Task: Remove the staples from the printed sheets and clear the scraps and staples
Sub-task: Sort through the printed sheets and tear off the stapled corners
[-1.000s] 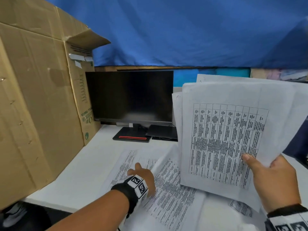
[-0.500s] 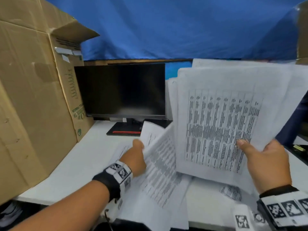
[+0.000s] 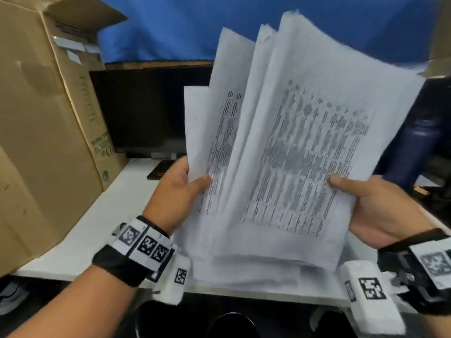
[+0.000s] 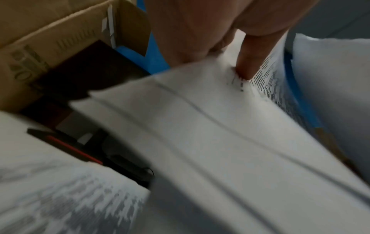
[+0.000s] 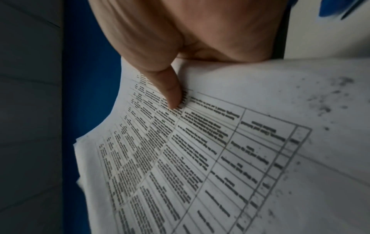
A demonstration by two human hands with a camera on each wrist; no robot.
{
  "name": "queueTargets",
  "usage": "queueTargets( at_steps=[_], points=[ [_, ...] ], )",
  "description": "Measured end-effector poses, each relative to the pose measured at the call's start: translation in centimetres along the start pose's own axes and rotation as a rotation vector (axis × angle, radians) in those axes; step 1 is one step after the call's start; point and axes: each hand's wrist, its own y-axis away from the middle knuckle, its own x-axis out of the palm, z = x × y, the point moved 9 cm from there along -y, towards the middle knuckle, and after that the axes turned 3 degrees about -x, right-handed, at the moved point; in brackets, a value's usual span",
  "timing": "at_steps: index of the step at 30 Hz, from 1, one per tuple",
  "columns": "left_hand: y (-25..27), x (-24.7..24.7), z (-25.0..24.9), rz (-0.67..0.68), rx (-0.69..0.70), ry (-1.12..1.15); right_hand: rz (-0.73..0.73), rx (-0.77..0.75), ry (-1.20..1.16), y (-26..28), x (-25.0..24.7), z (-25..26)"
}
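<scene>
A thick sheaf of printed sheets (image 3: pixel 288 152) with tables of text stands nearly upright above the white desk (image 3: pixel 102 223). My left hand (image 3: pixel 180 189) grips its left edge, thumb on the front. My right hand (image 3: pixel 373 206) grips the right edge, thumb pressed on the printed table. In the left wrist view a left fingertip (image 4: pixel 247 66) pushes between the sheets (image 4: pixel 200 126). The right wrist view shows my thumb (image 5: pixel 170 91) on the top printed sheet (image 5: pixel 200 158). No staples or scraps are visible.
A large open cardboard box (image 3: pixel 44 132) stands on the left. A dark monitor (image 3: pixel 146 111) sits at the back of the desk on a stand with a red stripe (image 4: pixel 74 148). A dark blue bottle (image 3: pixel 419 152) is at the right. Blue cloth hangs behind.
My left hand lifted the sheets that lay on the desk and brought them up against the sheaf in my right hand. Both hands now hold one raised bundle.
</scene>
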Motion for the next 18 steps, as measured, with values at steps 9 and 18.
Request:
queueTargets(
  at_steps=[9,18],
  points=[
    [3.1,3.1,0.4,-0.128,0.085,0.003,-0.223,-0.258,0.339,1.1,0.8,-0.8],
    [3.8,2.9,2.1,-0.155,0.127,0.077,-0.307,-0.368,0.396,2.1,1.0,-1.2]
  ],
)
